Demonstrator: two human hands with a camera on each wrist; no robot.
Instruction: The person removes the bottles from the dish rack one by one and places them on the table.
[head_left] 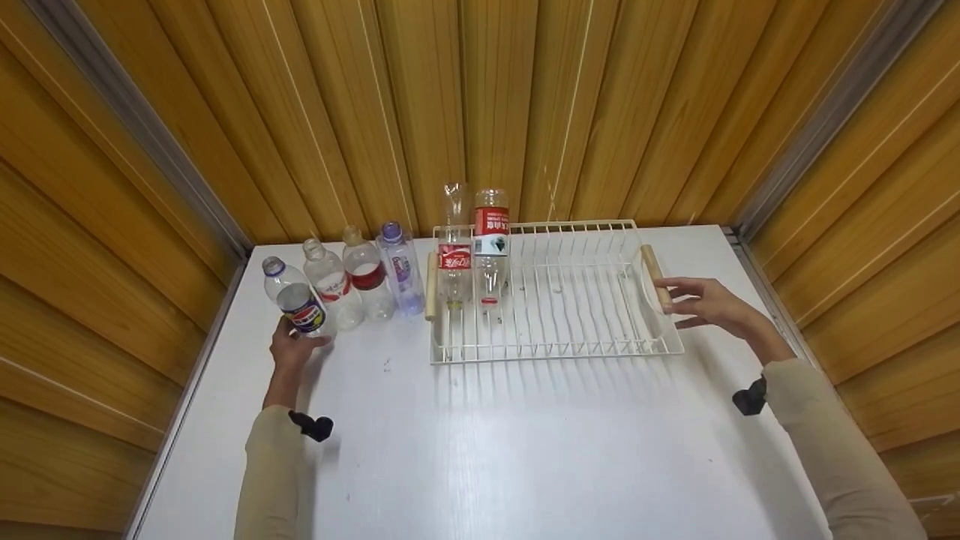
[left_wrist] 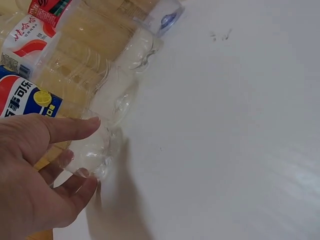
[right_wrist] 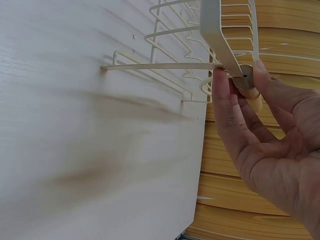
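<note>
My left hand (head_left: pixel 291 346) holds a clear plastic bottle (head_left: pixel 289 279) with a dark blue label low near its base. In the left wrist view the thumb (left_wrist: pixel 75 129) lies across the front of that bottle and the fingers curl behind it. On the right, my right hand (head_left: pixel 709 304) grips the wooden handle (head_left: pixel 655 274) of a white wire dish rack (head_left: pixel 555 358), thumb on one side and fingers on the other. Two upside-down plastic bottles, a slim one (head_left: pixel 454 257) and a red-labelled one (head_left: pixel 491 229), stand in the rack's left end.
Three more bottles stand upright between the held one and the rack: one with a white-and-red label (head_left: pixel 332 286), one with a dark red label (head_left: pixel 367 277), and a purple-tinted one (head_left: pixel 401 270). Wood-patterned walls (head_left: pixel 420 97) enclose the white table (head_left: pixel 525 465) at the back and sides.
</note>
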